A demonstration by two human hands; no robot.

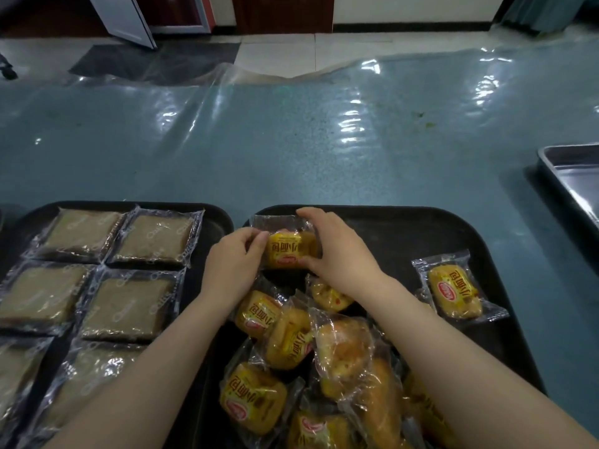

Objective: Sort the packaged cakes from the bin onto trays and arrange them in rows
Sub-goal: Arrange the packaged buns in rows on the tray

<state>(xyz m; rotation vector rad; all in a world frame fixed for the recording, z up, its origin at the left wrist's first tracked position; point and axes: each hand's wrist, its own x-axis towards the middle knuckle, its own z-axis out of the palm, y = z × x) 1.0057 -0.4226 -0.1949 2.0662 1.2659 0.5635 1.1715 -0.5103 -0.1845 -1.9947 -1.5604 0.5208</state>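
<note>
While both our hands, the left hand (231, 265) and the right hand (337, 251), pinch one yellow packaged cake (289, 251) at the black tray (421, 228) corner near 10 o'clock, its long axis runs 9-to-3, equally near both.

Yellow-wrapped cake (289, 251) lying flat at the far left corner of the right black tray (421, 228), a loose heap of like packets (311, 361) nearer, one more (453, 291) apart at right; flat brown square cakes (97, 280) in rows on the left black tray (217, 218).
</note>
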